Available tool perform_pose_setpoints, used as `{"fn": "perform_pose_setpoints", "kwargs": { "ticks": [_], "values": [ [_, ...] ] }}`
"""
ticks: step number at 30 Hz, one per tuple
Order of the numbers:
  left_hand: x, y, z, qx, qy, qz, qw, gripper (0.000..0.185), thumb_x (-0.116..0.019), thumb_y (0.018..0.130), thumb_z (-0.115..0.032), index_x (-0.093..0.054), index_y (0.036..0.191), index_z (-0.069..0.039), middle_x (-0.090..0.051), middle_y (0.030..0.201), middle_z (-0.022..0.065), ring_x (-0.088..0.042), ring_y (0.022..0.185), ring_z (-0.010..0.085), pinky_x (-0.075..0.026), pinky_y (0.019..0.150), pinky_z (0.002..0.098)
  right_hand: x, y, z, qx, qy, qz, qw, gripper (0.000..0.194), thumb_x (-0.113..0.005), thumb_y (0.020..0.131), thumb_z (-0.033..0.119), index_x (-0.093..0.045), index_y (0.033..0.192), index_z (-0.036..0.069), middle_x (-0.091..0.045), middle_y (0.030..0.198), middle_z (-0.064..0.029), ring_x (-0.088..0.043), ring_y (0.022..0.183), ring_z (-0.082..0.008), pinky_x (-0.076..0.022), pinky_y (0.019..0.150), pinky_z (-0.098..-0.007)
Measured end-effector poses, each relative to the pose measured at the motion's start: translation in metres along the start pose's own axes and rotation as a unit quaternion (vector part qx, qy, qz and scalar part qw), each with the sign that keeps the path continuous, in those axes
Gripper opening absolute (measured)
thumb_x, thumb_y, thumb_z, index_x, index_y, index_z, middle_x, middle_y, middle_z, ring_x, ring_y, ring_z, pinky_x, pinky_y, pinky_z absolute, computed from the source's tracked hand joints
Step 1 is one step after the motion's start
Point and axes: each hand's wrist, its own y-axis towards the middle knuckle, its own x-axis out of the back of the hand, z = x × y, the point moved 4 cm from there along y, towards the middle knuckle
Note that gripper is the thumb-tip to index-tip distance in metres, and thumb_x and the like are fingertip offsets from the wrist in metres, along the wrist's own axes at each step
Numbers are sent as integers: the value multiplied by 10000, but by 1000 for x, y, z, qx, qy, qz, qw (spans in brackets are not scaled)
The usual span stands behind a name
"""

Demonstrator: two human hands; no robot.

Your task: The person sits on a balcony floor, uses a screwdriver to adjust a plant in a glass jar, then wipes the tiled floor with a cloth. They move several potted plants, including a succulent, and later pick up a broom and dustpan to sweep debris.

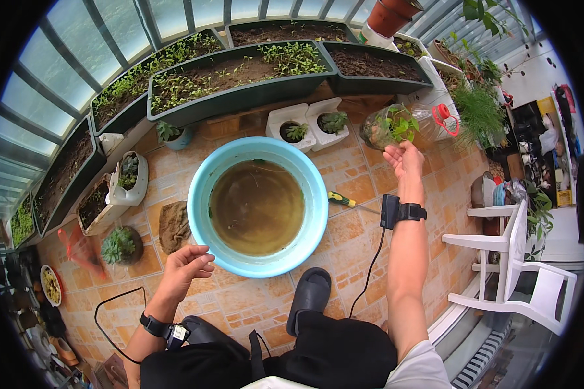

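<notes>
A light blue plastic basin [200, 170] stands on the floor before me, holding murky brown water [257, 209]. My left hand [187, 272] hovers by its near left rim, fingers loosely curled and apart, nothing in them. To the far right, my right hand [405, 159] reaches the leaves of a green plant [400, 125] growing in a cut, clear plastic bottle [374, 132]. Its thumb and forefinger meet near the lower leaves; whether they pinch one is unclear. Just beyond lies a clear bottle top with a red cap and handle [442, 116].
A screwdriver [343, 199] lies right of the basin, a brown cloth [173, 226] left. Two succulents in white foam pots [284, 124] stand behind. Long planters [243, 92] line the railing. A potted succulent [119, 245] is at left, a white chair [511, 257] at right. Cables hang from both wrists.
</notes>
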Motion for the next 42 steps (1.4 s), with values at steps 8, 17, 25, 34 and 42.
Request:
{"fn": "perform_pose_setpoints", "kwargs": {
  "ticks": [8,17,25,34,42],
  "values": [
    [-1,-2,-3,-9,10,-2,1000,330,-683,959,-133,-621,1239,29,-719,1069,117,-702,875,162,-593,747,289,-26,-32,34,39,-31,77,996,180,-555,889,108,-600,969,-46,-681,808,-198,-714,668,-277,-630,566,-386],
    [-4,-4,-1,-8,20,15,1000,377,-701,955,-192,-615,1249,28,-725,1075,107,-701,895,162,-580,787,287,-116,-122,27,7,-123,271,955,375,-540,908,130,-588,1241,-36,-712,814,-164,-704,622,-198,-617,546,-321],
    [-1,-19,-6,-31,-16,22,999,425,-702,954,-211,-602,1287,34,-696,1033,83,-661,891,133,-557,785,272,-253,-246,-16,-108,-146,477,860,389,-557,898,139,-571,1254,-14,-695,853,-197,-708,645,-239,-628,586,-365],
    [18,-37,-3,-46,-96,14,994,417,-712,951,-210,-605,1285,15,-695,1025,73,-670,889,129,-565,782,259,-359,-323,-124,-94,-244,497,827,393,-524,889,96,-563,1249,-57,-684,905,-217,-721,705,-274,-636,620,-380],
    [34,-47,9,-29,-142,-1,989,398,-694,962,-187,-598,1288,22,-705,1091,102,-687,918,153,-574,786,270,-378,-318,-205,-101,-242,425,866,317,-498,935,65,-581,1211,-66,-692,928,-212,-731,746,-281,-642,592,-363]
  ]
}}
